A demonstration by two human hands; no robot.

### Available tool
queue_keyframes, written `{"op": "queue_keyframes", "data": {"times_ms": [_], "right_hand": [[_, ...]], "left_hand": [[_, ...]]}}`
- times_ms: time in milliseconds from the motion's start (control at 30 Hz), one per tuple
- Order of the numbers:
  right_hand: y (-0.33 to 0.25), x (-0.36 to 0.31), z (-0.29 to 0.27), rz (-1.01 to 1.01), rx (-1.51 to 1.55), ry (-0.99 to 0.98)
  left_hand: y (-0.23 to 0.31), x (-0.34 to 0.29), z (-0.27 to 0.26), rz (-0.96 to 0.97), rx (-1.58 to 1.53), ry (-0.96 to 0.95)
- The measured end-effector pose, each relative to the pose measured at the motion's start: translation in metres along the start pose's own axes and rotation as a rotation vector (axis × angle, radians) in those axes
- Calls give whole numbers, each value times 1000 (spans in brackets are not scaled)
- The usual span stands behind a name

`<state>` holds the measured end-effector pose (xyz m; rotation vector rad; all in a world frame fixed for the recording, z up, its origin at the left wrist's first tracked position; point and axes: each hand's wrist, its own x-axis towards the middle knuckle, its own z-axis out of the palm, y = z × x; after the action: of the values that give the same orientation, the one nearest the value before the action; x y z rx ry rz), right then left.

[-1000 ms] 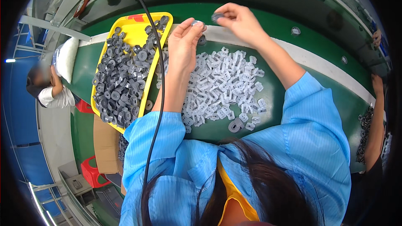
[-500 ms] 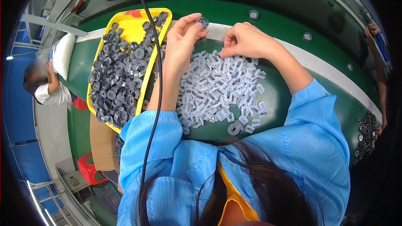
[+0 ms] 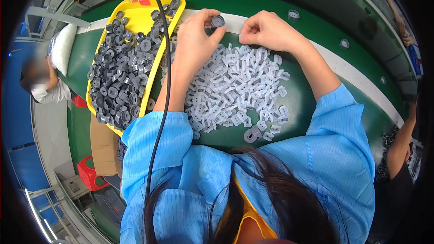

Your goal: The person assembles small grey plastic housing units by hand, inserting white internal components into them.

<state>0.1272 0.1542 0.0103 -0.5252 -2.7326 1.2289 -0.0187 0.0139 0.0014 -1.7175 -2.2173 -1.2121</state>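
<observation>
My left hand (image 3: 197, 35) is closed on a dark grey round plastic part (image 3: 217, 21), pinched between thumb and fingers above the far edge of a pile of translucent white plastic pieces (image 3: 235, 88). Just to its right, my right hand (image 3: 270, 31) has thumb and forefinger pressed together. A pale bit shows at those fingertips and looks like one of the white pieces; its shape is mostly hidden. Left of my left forearm lies a yellow tray (image 3: 125, 7) heaped with grey round parts (image 3: 118, 74).
A flat grey part (image 3: 252, 134) lies at the pile's near edge. A black cable (image 3: 168, 72) hangs across the tray side. Parts sit spaced along a green belt (image 3: 266, 7) beyond a white strip. Other people are at far left and right; a cardboard box (image 3: 103, 149) stands below the tray.
My right hand has lifted off the pile's far edge. My left hand has turned the grey part and still holds it. Parts on the belt have shifted right.
</observation>
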Motion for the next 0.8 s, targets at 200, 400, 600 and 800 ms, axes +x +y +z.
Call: {"op": "queue_keyframes", "data": {"times_ms": [200,400,600,800], "right_hand": [[17,10,4,5,-65,313],[22,8,-1,-137,-17,319],[17,5,11,-414,-397,267],[12,-11,1,-183,-209,250]], "left_hand": [[7,0,16,-186,-142,-111],[-5,3,16,-366,-493,-79],[-13,3,13,-445,-681,-59],[-9,0,16,-376,-512,-52]]}}
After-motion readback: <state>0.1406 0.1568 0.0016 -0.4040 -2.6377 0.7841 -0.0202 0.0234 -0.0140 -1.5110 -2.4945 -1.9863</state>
